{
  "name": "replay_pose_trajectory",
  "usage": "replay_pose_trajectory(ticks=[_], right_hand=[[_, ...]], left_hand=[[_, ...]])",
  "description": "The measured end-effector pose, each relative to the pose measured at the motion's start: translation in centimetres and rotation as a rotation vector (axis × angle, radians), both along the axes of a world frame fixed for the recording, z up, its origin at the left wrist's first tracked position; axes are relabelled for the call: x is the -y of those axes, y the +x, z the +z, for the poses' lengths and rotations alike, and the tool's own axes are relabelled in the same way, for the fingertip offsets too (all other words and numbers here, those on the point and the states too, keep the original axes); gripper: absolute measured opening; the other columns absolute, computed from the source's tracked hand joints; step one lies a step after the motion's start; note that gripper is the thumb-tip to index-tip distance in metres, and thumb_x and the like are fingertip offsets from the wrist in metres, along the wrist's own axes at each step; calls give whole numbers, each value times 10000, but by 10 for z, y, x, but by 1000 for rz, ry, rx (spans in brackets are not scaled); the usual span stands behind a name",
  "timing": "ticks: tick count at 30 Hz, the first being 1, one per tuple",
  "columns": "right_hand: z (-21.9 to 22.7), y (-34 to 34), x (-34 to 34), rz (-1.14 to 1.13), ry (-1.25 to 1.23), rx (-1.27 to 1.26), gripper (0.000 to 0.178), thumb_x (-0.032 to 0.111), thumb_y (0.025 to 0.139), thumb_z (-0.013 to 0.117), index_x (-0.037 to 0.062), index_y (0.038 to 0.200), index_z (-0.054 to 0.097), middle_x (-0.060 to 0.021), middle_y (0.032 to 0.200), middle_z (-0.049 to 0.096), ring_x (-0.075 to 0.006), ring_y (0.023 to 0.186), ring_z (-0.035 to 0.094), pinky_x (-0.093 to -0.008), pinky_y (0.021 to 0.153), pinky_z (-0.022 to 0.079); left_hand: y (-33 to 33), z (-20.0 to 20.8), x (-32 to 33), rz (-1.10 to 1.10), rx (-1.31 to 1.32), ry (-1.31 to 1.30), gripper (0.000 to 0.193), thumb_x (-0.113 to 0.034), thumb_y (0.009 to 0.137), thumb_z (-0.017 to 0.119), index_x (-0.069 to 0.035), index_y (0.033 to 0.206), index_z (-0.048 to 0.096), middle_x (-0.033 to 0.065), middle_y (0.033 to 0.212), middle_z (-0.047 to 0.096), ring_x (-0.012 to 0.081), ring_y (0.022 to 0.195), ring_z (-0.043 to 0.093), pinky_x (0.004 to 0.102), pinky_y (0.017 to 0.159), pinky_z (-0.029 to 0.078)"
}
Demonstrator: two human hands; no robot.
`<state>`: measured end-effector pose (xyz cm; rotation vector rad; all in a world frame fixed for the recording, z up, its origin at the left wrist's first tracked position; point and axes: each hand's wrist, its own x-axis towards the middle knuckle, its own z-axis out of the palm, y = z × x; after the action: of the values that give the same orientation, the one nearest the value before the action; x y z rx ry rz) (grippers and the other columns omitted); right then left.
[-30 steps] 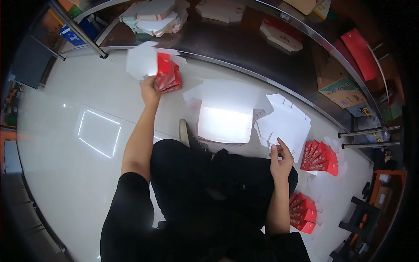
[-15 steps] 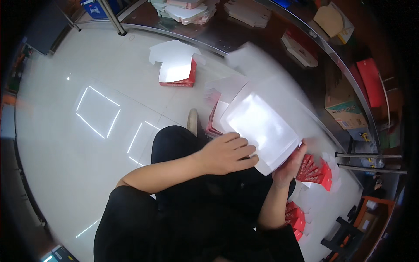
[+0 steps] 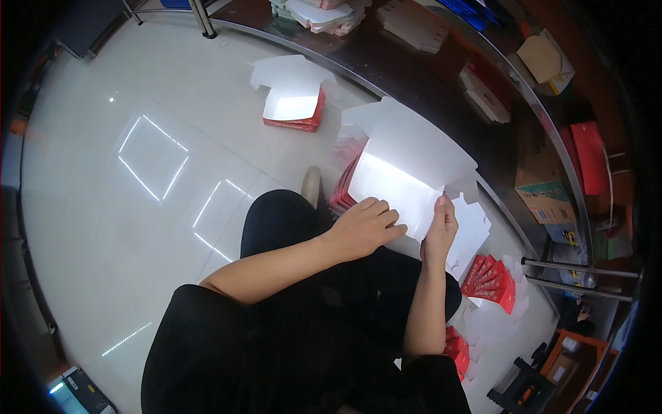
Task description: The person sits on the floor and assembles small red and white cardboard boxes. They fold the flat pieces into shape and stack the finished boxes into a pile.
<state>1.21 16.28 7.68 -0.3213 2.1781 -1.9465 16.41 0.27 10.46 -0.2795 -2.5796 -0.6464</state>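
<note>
A white-lined cardboard box point(image 3: 393, 183) with its lid flap raised sits before me on a stack of nested red boxes point(image 3: 343, 186). My left hand point(image 3: 365, 224) is closed over the box's near wall, fingers curled down on the inner side. At the right corner my right hand point(image 3: 439, 224) grips the side wall, thumb upward. Under my right wrist a flat white cardboard sheet point(image 3: 472, 231) shows in part. The box's underside and outer walls are mostly hidden.
Another open red box stack point(image 3: 293, 110) stands on the floor at far left. Fanned red boxes point(image 3: 489, 283) and more red boxes point(image 3: 456, 352) lie to the right. Beyond runs a metal shelf point(image 3: 331, 58) holding flat cardboard point(image 3: 321, 14). A black step stool point(image 3: 524, 383) stands lower right.
The box has come down from a tilted, lifted position onto the stack, and its lid flap now stands out sharply. My right hand has moved up and left along its side.
</note>
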Motion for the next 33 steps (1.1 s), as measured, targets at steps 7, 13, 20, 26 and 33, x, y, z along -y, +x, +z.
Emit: replay_pose_trajectory(ticks=[7,13,20,26,33], right_hand=[[0,-1,-9,140,37,36,371,85,1001,544,-74,1335,564,-173,1405,557,-255,1283,546,-324,1068,417],[-1,4,-7,228,0,-159,270,-19,966,623,-75,1230,603,-97,1171,623,-207,1107,662,-282,899,553],[18,4,-21,338,351,-619,133,-43,873,656,9,979,594,-138,1089,640,-314,896,701,-362,761,588],[14,-1,-40,416,574,-882,242,-17,727,707,69,918,585,-77,1080,638,-301,912,640,-386,799,506],[-10,-5,-46,453,192,-739,162,18,767,714,42,896,618,-110,1045,609,-327,906,626,-427,754,530]], left_hand=[[-19,25,4,161,211,433,412,-416,902,667,-25,1006,744,143,900,708,322,896,672,413,816,523],[-111,36,7,261,588,329,514,-472,912,616,20,838,745,240,815,701,412,775,686,459,745,551],[-145,14,-3,261,569,126,376,-349,869,618,5,820,735,247,855,699,422,848,692,476,790,559],[-157,18,1,258,725,107,238,-237,822,662,-15,869,733,229,889,716,400,882,710,461,811,576],[-175,12,1,303,776,-43,225,-246,820,657,-48,857,758,202,857,723,365,850,718,445,795,578]])
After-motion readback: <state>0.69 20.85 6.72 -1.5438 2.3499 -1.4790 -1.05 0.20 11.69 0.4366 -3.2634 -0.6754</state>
